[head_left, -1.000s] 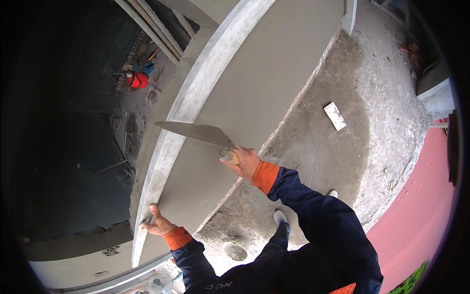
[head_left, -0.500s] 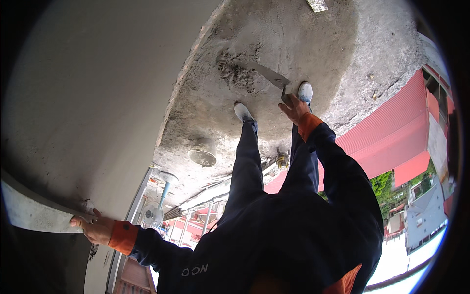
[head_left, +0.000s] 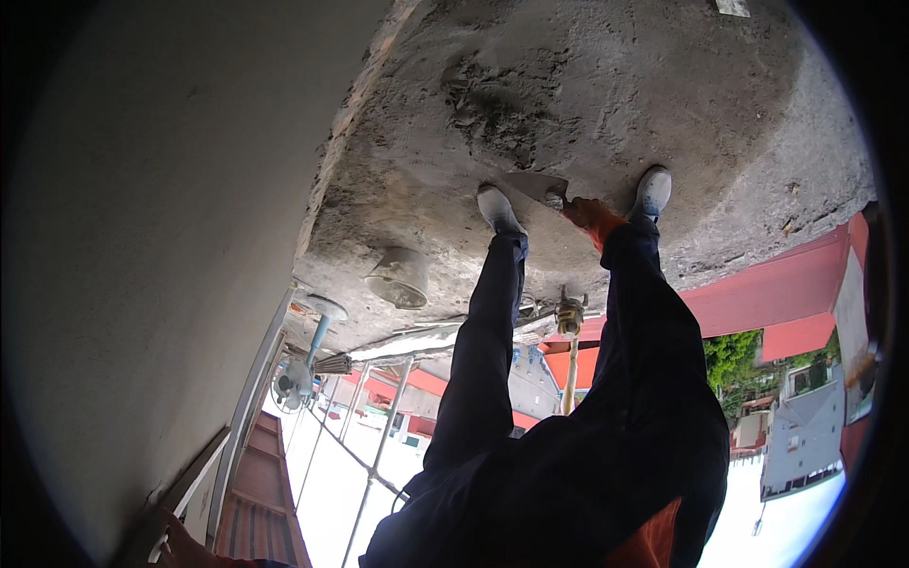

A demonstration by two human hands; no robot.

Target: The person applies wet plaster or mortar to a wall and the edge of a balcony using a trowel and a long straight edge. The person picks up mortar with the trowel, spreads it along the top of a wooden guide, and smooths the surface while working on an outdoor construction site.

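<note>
My right hand [head_left: 589, 214] is closed round the handle of a trowel [head_left: 533, 185]. Its pointed metal blade lies low over the floor between my shoes, just on my side of a dark, rough patch of wet mortar [head_left: 502, 104]. At the lower left, in shadow and partly cut off by the picture's edge, my left hand [head_left: 180, 543] is hooked on a flat, board-like piece [head_left: 194, 473] beside the smooth grey wall [head_left: 189, 218]. Its fingers show only in part.
A round bucket [head_left: 400, 276] stands on the concrete floor [head_left: 682, 85] near the wall. Behind it are a pedestal fan [head_left: 317, 346], a yellowish tool [head_left: 569, 314] and metal poles [head_left: 388, 417]. Red sheeting [head_left: 767, 289] lies beyond the floor's right edge.
The trowel blade has drawn out of the mortar patch toward my shoes. My left hand has dropped toward the picture's lower edge, with the board-like piece now tilted. The whole view has shifted.
</note>
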